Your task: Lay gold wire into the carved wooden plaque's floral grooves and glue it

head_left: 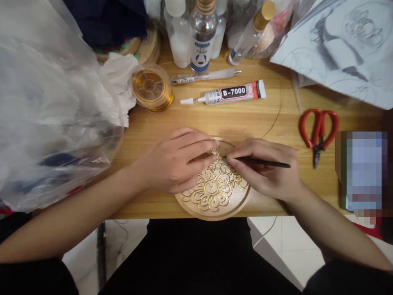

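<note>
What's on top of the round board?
Gold flower outlines. The left hand and right hand, which holds a slim tool, cover parts of the board, hiding what's there.

The tube (235, 92) reads "B-7000" in white on black; the bottle label (201, 54) shows a blue A-like sign.
</note>
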The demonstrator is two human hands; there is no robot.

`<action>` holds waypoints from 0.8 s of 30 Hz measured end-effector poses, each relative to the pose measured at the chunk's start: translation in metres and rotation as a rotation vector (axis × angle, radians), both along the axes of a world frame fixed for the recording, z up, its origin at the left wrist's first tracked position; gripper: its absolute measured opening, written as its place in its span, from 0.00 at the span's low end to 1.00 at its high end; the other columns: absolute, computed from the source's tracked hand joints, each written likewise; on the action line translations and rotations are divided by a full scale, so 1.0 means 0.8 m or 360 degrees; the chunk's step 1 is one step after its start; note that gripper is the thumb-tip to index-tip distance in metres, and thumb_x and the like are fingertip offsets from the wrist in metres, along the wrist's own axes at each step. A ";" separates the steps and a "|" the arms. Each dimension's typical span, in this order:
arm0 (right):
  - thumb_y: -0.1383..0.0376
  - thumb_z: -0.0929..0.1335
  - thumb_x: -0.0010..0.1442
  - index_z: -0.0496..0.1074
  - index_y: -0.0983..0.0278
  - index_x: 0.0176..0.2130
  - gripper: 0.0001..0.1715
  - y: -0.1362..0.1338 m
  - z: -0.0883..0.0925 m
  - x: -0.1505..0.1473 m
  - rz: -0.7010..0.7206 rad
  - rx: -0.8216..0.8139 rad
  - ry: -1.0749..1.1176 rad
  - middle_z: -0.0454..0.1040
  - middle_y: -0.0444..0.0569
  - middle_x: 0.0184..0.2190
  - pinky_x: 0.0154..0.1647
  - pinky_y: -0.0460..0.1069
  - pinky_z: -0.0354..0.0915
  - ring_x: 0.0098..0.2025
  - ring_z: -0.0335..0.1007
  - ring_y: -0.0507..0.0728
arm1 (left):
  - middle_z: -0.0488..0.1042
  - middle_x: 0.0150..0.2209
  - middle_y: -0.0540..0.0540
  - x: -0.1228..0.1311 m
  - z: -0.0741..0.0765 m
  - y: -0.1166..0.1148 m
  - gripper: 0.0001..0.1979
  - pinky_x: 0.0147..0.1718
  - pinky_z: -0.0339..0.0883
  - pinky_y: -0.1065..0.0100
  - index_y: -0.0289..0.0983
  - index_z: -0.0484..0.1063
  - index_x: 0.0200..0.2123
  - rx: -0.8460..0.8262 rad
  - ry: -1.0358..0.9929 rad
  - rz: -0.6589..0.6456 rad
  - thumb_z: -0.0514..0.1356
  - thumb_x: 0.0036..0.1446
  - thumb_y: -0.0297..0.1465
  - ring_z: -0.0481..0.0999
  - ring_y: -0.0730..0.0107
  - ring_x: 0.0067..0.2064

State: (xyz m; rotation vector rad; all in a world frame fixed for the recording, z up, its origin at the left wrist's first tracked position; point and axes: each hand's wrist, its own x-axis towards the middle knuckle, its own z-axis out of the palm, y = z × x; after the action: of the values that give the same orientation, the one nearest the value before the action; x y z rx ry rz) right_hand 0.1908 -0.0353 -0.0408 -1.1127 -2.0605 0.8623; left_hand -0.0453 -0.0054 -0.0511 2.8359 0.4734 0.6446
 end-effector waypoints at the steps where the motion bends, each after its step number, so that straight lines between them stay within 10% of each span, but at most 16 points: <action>1: 0.70 0.69 0.56 0.71 0.60 0.33 0.05 0.000 0.000 0.000 0.0002 0.0003 0.0004 0.76 0.44 0.27 0.26 0.47 0.67 0.27 0.72 0.52 | 0.75 0.49 0.40 0.000 0.000 0.000 0.12 0.49 0.68 0.57 0.37 0.72 0.43 0.0007 0.0010 0.0011 0.53 0.56 0.29 0.73 0.57 0.52; 24: 0.70 0.70 0.56 0.72 0.59 0.34 0.06 0.000 0.000 0.000 0.0009 -0.0050 0.0016 0.76 0.44 0.28 0.27 0.48 0.68 0.28 0.73 0.53 | 0.76 0.48 0.43 0.002 0.001 0.000 0.11 0.47 0.69 0.59 0.39 0.73 0.41 0.0072 0.0041 0.0042 0.53 0.58 0.29 0.74 0.60 0.50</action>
State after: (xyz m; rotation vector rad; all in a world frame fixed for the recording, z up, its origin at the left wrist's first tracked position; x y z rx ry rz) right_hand 0.1912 -0.0356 -0.0407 -1.1177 -2.0493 0.9041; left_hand -0.0438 -0.0058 -0.0500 2.8885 0.5076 0.6318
